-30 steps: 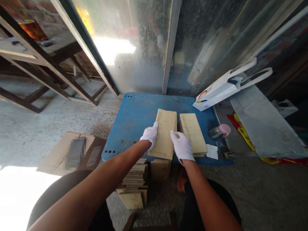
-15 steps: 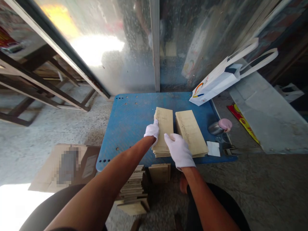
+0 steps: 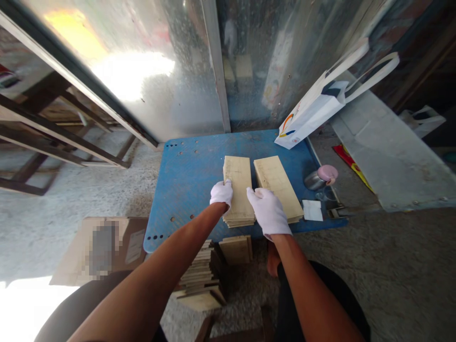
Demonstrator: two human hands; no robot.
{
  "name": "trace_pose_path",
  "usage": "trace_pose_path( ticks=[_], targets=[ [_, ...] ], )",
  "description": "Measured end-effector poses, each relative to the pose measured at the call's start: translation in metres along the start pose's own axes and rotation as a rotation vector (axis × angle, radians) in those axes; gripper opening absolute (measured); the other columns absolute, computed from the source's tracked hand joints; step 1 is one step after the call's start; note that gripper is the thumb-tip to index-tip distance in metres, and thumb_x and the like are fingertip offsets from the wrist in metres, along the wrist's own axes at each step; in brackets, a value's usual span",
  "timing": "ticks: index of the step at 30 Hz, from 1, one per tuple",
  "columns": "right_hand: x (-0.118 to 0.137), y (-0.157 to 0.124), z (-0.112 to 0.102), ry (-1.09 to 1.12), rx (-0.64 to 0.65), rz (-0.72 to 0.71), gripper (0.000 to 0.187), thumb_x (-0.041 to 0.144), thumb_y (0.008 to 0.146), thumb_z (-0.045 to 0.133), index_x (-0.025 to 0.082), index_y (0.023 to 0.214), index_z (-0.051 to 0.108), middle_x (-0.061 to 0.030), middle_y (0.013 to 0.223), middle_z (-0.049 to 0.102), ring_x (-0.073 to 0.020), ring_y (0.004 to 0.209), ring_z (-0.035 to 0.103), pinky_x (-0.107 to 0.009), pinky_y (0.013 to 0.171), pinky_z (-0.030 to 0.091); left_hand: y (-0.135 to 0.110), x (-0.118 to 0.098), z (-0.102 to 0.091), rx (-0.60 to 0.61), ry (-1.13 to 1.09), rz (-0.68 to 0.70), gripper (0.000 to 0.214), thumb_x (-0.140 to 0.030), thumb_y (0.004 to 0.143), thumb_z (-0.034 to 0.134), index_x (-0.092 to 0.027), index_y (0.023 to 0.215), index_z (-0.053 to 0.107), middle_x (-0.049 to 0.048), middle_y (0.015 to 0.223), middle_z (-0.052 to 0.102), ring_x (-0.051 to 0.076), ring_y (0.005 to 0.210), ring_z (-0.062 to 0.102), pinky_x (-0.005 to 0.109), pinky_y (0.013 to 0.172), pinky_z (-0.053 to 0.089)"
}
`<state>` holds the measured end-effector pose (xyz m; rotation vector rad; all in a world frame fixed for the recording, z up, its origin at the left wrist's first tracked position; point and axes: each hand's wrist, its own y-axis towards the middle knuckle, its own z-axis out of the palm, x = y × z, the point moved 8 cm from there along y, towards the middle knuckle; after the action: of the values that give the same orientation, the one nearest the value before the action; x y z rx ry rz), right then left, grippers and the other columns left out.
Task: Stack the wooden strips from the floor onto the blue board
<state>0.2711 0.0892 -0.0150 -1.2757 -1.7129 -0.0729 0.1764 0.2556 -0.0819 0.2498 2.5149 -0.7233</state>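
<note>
Two stacks of thin, pale wooden boards lie side by side on a blue table. My left hand (image 3: 221, 194), in a white glove, grips the left edge of the left stack (image 3: 238, 183), with its thumb at the top edge. At that stack's right edge is my right hand (image 3: 270, 212), also gloved, its thumb toward the edge and its fingers curled. It covers part of the gap between the stacks and the near left side of the right stack (image 3: 280, 185). Its fingertips are partly hidden.
The blue table (image 3: 185, 180) stands against a metal-framed panel. On its right are a white paper bag (image 3: 309, 116), a pink-lidded steel cup (image 3: 320, 178) and a white packet (image 3: 312, 210). More boards (image 3: 199, 270) are stacked below, near my legs. A cardboard box (image 3: 121, 237) sits at left.
My right hand has shifted from over the left stack's top toward its right edge. My left hand stays at the left edge, its thumb slightly moved. The whole view has shifted a little.
</note>
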Motion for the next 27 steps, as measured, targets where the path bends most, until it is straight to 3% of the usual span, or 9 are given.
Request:
trace_pose_path(
  ticks=[5, 11, 18, 22, 24, 27],
  targets=[
    [0.003, 0.0, -0.022, -0.001, -0.053, -0.018, 0.041, 0.055, 0.087, 0.05, 0.019, 0.099, 0.067, -0.0097, 0.115, 0.068, -0.0221, 0.11, 0.061, -0.03, 0.093, 0.044, 0.0, -0.003, -0.006, 0.045, 0.221, 0.112, 0.043, -0.046, 0.09, 0.04, -0.02, 0.097, 0.073, 0.0145, 0.104, 0.072, 0.029, 0.098, 0.067, 0.032, 0.076, 0.047],
    [0.008, -0.001, -0.036, 0.015, -0.077, -0.025, 0.038, 0.052, 0.088, 0.051, 0.018, 0.095, 0.067, -0.0088, 0.109, 0.07, -0.0209, 0.107, 0.062, -0.028, 0.091, 0.043, -0.009, -0.006, -0.01, 0.071, 0.37, 0.274, 0.039, -0.044, 0.088, 0.039, -0.02, 0.093, 0.07, 0.0129, 0.098, 0.072, 0.028, 0.092, 0.066, 0.032, 0.073, 0.046],
    [0.011, -0.001, -0.042, -0.057, -0.123, -0.069, 0.038, 0.052, 0.088, 0.05, 0.019, 0.073, 0.062, -0.0048, 0.081, 0.068, -0.018, 0.081, 0.061, -0.026, 0.072, 0.041, -0.053, -0.004, -0.013, -0.131, 0.368, 0.259, 0.051, -0.05, 0.091, 0.039, -0.017, 0.125, 0.057, 0.0179, 0.113, 0.064, 0.032, 0.102, 0.062, 0.042, 0.085, 0.049],
    [0.013, -0.001, -0.044, -0.091, -0.136, -0.1, 0.043, 0.054, 0.089, 0.046, 0.02, 0.065, 0.057, -0.0021, 0.068, 0.061, -0.0153, 0.065, 0.054, -0.026, 0.062, 0.037, -0.073, 0.004, -0.005, -0.2, 0.29, 0.358, 0.048, -0.044, 0.093, 0.04, -0.016, 0.131, 0.05, 0.0159, 0.133, 0.053, 0.029, 0.126, 0.049, 0.04, 0.102, 0.042],
    [0.013, -0.001, -0.044, -0.075, -0.131, -0.108, 0.043, 0.054, 0.089, 0.046, 0.02, 0.064, 0.056, -0.0011, 0.066, 0.059, -0.0142, 0.062, 0.051, -0.025, 0.06, 0.035, -0.07, 0.007, 0.002, -0.157, 0.298, 0.398, 0.048, -0.045, 0.092, 0.044, -0.015, 0.129, 0.05, 0.0163, 0.141, 0.046, 0.029, 0.132, 0.043, 0.04, 0.107, 0.039],
    [0.012, -0.001, -0.043, -0.065, -0.114, -0.111, 0.043, 0.054, 0.089, 0.046, 0.02, 0.065, 0.055, -0.0007, 0.064, 0.058, -0.0135, 0.06, 0.049, -0.025, 0.058, 0.033, -0.056, 0.006, 0.008, -0.064, 0.314, 0.428, 0.046, -0.044, 0.09, 0.048, -0.014, 0.125, 0.051, 0.0177, 0.138, 0.048, 0.03, 0.127, 0.048, 0.04, 0.104, 0.042]
  ],
)
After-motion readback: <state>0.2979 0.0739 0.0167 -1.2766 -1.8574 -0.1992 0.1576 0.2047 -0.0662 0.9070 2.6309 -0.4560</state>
